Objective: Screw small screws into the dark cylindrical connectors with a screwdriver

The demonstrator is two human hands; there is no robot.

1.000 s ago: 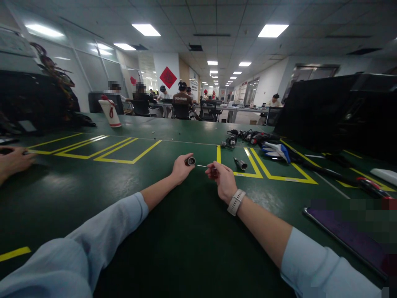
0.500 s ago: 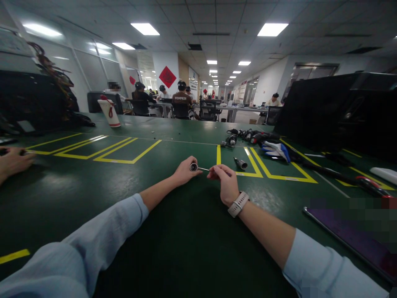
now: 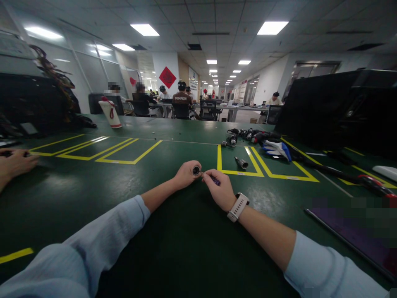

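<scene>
My left hand (image 3: 187, 175) is closed around a short, round metal part (image 3: 196, 170), whose ringed open end faces me. Between the fingers of my right hand (image 3: 219, 188) is a small screwdriver with a dark purple handle (image 3: 216, 181). Its thin shaft points left at the metal part; the tip is hidden by my fingers. Both hands are close together above the green table (image 3: 173, 256). A cone-shaped metal piece (image 3: 241, 163) lies inside a yellow tape outline, beyond my right hand.
Cables and metal parts (image 3: 231, 140) lie farther back, beside a blue-and-white glove (image 3: 276, 150). At right are a red-and-black tool (image 3: 374, 185) and a purple-screened device (image 3: 347, 236). A white cup (image 3: 111, 113) stands back left; another person's hand (image 3: 18, 165) is at the left edge.
My right hand has moved left toward my left hand, so less of the screwdriver shaft shows. More of its purple handle is visible.
</scene>
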